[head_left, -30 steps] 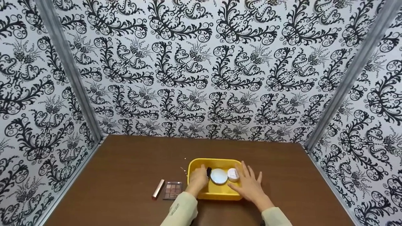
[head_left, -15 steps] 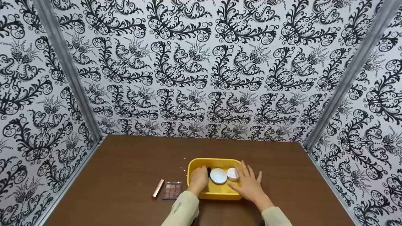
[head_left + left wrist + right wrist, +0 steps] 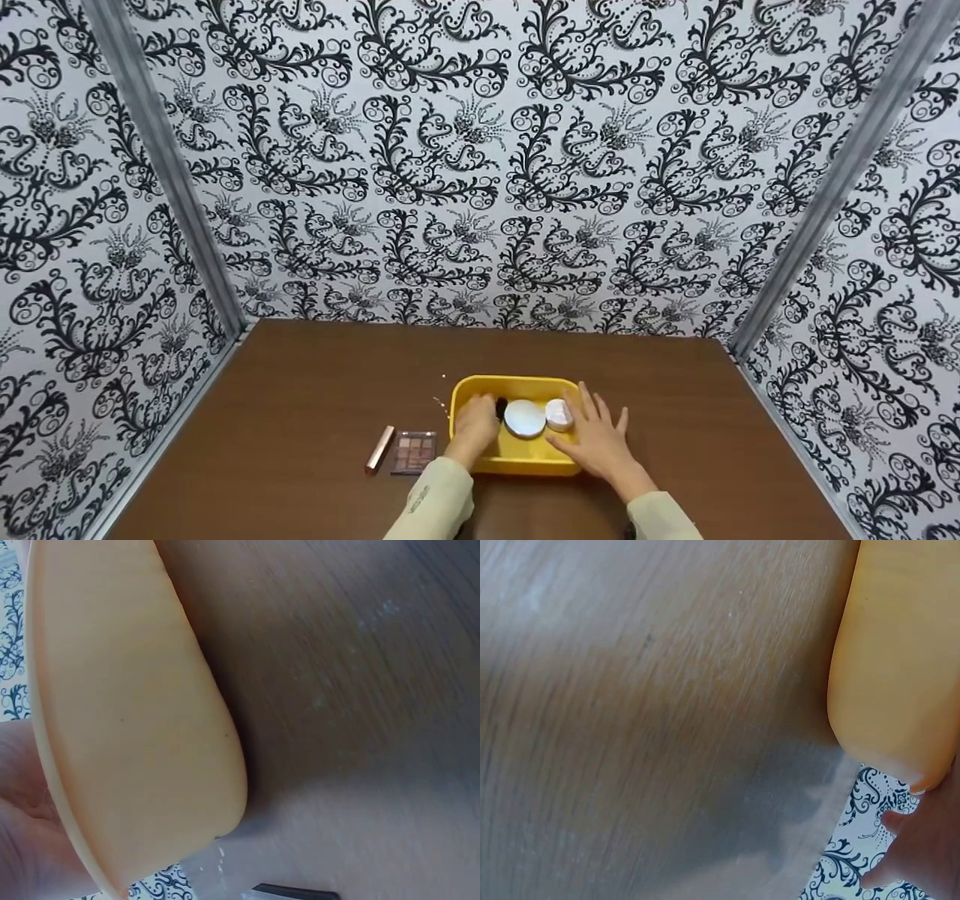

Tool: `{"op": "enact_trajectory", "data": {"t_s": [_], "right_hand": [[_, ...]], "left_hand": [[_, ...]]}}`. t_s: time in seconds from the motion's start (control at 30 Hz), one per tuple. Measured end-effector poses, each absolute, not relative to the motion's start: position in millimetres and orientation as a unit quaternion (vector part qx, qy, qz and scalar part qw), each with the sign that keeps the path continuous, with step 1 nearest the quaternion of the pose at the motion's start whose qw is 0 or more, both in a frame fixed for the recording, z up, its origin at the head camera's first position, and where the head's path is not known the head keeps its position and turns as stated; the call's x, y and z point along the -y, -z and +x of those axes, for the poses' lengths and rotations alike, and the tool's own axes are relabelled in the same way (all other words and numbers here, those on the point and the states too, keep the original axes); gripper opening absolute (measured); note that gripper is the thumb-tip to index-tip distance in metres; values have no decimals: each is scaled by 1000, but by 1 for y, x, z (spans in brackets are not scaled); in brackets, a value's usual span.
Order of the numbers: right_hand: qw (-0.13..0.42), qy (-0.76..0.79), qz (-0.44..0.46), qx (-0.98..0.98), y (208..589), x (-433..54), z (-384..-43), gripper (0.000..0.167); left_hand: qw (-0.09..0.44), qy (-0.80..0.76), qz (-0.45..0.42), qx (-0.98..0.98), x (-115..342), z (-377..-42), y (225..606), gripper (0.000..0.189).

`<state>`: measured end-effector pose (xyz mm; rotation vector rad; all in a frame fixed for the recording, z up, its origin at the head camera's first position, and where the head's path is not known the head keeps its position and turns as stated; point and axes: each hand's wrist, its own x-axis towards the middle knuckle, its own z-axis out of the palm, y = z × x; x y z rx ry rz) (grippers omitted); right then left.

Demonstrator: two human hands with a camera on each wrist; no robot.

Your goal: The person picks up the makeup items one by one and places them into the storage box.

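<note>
A yellow plastic tub (image 3: 525, 468) stands on the brown table. My left hand (image 3: 476, 424) reaches into its left end with fingers bent, right beside a small black item (image 3: 501, 409); the fingertips are hidden, so I cannot tell whether they grip it. A round, pale, shiny disc (image 3: 525, 418) lies mid-tub. To its right sits a small white round jar (image 3: 558, 415). My right hand (image 3: 600, 442) spreads over the tub's right rim, fingers extended, close to the jar. Both wrist views mostly show the tub's outer wall (image 3: 142, 705), with part of each hand at the rim.
Left of the tub, an eyeshadow palette (image 3: 414, 453) with a clear lid lies on the table (image 3: 315, 397). Beside it is a slim rose-gold tube (image 3: 379, 450). Small white specks mark the table near the tub's left side. Patterned walls (image 3: 465, 187) enclose the table.
The black item has turned slightly beside the left hand's fingers, and its lower part is now less visible. The right hand stays at the right rim, and the tub has not moved.
</note>
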<state>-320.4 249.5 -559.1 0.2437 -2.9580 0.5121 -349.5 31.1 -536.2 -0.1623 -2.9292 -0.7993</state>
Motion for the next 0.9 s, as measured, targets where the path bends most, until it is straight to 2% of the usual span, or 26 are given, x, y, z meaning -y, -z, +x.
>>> {"op": "enact_trajectory", "data": {"t_s": [0.2,0.47,0.7,0.9], "right_hand": [[71,-170,81,979,561,-251,-321,85],[68,-169,84,980,559,-250,-322,85],[63,-160,81,982,559,-250,-322,85],[61,-159,83,982,559,-249,-321,85]], "left_hand": [[58,283,-79,954,-28,-347,529,19],[32,307,-62,949,-22,-346,516,23],[15,300,-52,952,-13,-343,502,35],[41,293,-50,954,1,-338,492,30]]}}
